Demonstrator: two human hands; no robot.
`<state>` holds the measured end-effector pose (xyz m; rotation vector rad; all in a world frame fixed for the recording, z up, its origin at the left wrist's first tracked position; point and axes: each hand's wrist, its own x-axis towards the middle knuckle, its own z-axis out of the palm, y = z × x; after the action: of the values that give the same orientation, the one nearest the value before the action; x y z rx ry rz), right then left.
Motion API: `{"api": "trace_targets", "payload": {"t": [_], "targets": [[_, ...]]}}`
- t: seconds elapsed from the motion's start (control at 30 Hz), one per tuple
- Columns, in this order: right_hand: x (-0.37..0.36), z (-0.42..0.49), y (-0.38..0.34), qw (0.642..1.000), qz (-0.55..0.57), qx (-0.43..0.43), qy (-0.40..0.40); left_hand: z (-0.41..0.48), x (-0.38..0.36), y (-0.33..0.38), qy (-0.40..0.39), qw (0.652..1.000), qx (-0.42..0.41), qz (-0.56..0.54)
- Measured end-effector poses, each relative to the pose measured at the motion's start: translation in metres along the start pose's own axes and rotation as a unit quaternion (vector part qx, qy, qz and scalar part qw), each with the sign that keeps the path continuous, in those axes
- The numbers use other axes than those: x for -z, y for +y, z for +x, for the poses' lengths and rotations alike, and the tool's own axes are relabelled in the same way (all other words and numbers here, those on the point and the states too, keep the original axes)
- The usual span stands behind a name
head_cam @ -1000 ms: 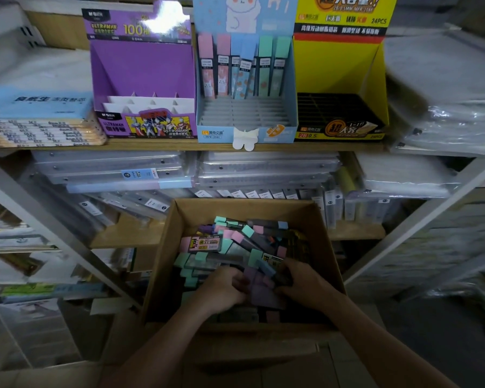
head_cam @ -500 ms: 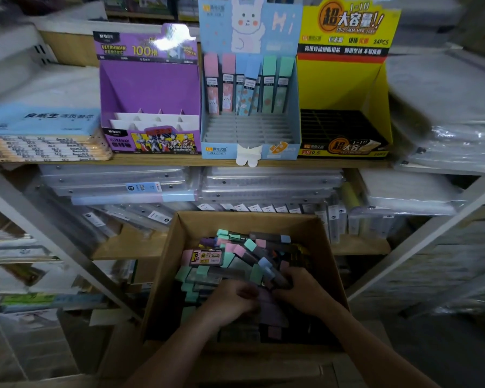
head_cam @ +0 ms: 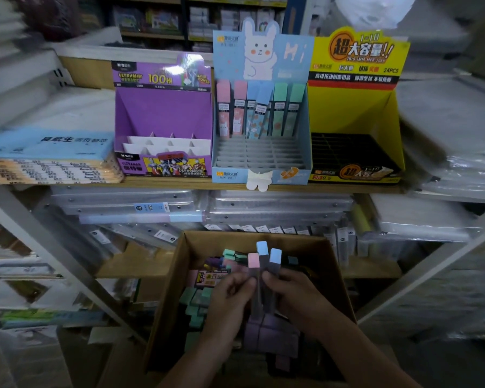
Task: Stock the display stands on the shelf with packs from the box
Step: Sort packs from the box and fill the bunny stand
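A brown cardboard box (head_cam: 336, 273) low in the middle is full of slim pastel packs. Above it, my left hand (head_cam: 230, 301) and my right hand (head_cam: 297, 298) together hold a small upright bunch of packs (head_cam: 262, 264), one pink-topped and two blue-topped. On the shelf stand three display stands: a purple one (head_cam: 163, 110) with bare white dividers, a light blue rabbit one (head_cam: 305, 152) with a back row of packs (head_cam: 259, 110) and bare grey slots in front, and a yellow one (head_cam: 356, 105) with bare black slots.
A stack of flat blue-topped pads (head_cam: 48, 158) lies left of the purple stand. Plastic-wrapped bundles (head_cam: 454, 152) fill the shelf's right end. Clear plastic cases (head_cam: 196, 205) sit on the shelf below, behind the box. Slanted white shelf struts (head_cam: 53, 253) flank the box.
Both hands have come up out of the box's heap, lifting a few packs upright between them. The camera has tilted up, so the shelf and stands sit lower in view.
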<state>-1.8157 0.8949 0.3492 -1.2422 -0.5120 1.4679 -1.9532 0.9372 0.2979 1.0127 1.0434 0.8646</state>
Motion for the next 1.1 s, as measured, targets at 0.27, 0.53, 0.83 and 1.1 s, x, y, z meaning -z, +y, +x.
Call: {"api": "trace_targets", "payload": {"t": [0.27, 0.53, 0.83, 1.1], "targets": [[-0.020, 0.001, -0.012, 1.000, -0.005, -0.016, -0.013, 0.001, -0.001, 0.021, -0.003, 0.996, -0.039, -0.080], [-0.029, -0.001, -0.022, 0.976, -0.194, 0.099, 0.025, 0.005, -0.005, 0.043, -0.016, 0.997, -0.020, -0.078], [-0.029, -0.009, -0.043, 0.969, -0.212, 0.119, 0.036, 0.007, -0.004, 0.067, -0.075, 0.994, 0.028, -0.077], [-0.034, -0.030, -0.083, 0.966, -0.229, 0.118, -0.026, -0.006, -0.005, 0.109, -0.065, 0.995, -0.065, -0.035]]}}
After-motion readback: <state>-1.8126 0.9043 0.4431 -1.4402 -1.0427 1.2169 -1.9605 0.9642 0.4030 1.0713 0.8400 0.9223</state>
